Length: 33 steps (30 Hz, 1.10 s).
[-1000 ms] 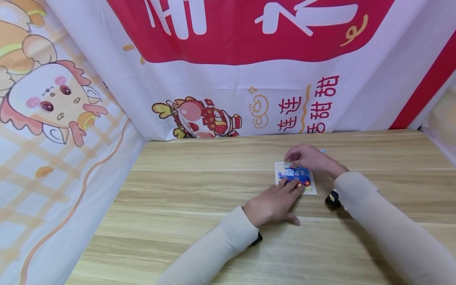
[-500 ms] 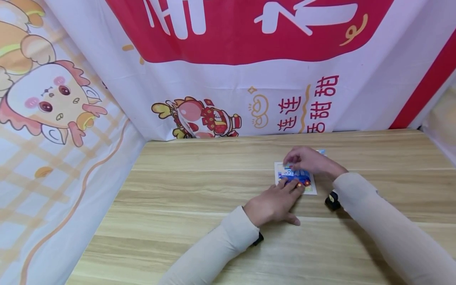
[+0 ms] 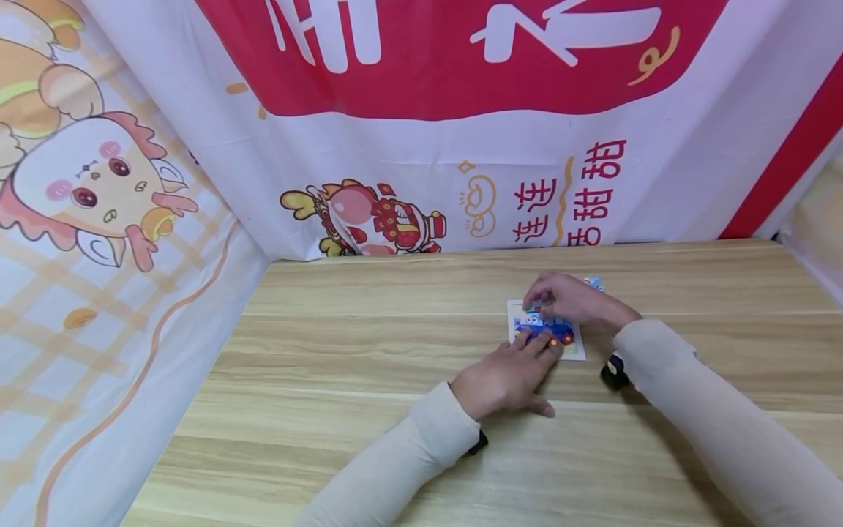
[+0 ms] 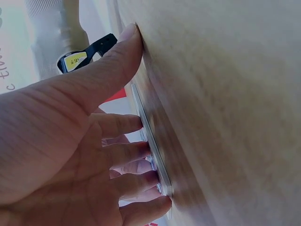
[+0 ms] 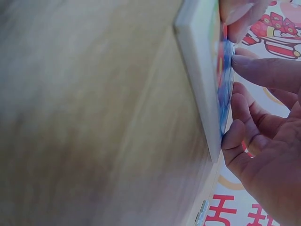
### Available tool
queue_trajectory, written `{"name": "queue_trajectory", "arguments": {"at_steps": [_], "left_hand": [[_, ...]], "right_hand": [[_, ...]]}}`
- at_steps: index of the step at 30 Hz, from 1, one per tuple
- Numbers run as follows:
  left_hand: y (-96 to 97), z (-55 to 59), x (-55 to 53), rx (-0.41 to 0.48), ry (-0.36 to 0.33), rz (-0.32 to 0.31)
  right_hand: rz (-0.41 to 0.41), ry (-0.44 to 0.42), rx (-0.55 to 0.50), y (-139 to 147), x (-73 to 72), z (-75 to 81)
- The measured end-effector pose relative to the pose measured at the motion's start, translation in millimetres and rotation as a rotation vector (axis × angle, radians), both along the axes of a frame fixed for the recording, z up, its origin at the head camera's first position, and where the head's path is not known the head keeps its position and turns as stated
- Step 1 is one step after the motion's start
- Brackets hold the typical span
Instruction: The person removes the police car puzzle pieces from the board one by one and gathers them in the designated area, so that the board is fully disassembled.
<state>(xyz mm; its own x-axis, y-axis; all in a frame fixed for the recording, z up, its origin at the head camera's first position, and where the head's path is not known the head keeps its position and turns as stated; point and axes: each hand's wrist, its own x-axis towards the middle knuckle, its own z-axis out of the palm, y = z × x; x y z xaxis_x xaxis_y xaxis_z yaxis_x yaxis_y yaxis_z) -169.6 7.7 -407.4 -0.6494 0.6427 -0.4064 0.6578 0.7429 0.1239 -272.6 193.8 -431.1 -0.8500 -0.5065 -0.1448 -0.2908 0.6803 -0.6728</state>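
Note:
A small jigsaw board (image 3: 510, 315) with a white frame lies flat on the table, showing a blue car. My left hand (image 3: 510, 375) presses its straight fingertips onto the lower part of the picture, thumb resting on the wood. In the left wrist view, those fingertips (image 4: 149, 149) line up along the board's edge. Over the upper part of the board, my right hand (image 3: 565, 296) has curled fingers and pinches a puzzle piece, mostly hidden behind the fingers. The right wrist view has the right thumb (image 5: 249, 68) right at the blue picture, with the other fingers bent beside it.
Just behind the right hand lie blue puzzle pieces (image 3: 595, 283) on the wooden table (image 3: 369, 351). A printed cloth (image 3: 421, 176) hangs along the back edge, another (image 3: 99, 293) at the left. Black wrist cameras (image 3: 615, 372) sit under both sleeves.
My right hand has shifted slightly down over the picture, covering more of the car's top, and more of the blue pieces behind it shows. The left hand stays put.

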Motion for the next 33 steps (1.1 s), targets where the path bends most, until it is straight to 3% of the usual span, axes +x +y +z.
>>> {"name": "queue_trajectory", "arguments": {"at_steps": [16, 27, 33], "left_hand": [[-1.1, -0.8, 0.2, 0.004, 0.005, -0.007], [-1.1, -0.8, -0.3, 0.006, -0.003, -0.004], [-1.3, -0.6, 0.2, 0.000, -0.004, -0.003]], "right_hand": [[-0.016, -0.062, 0.022, -2.9, -1.3, 1.8], [-0.015, -0.038, 0.017, -3.7, 0.3, 1.8], [0.007, 0.041, 0.034, -5.6, 2.4, 3.0]]}}
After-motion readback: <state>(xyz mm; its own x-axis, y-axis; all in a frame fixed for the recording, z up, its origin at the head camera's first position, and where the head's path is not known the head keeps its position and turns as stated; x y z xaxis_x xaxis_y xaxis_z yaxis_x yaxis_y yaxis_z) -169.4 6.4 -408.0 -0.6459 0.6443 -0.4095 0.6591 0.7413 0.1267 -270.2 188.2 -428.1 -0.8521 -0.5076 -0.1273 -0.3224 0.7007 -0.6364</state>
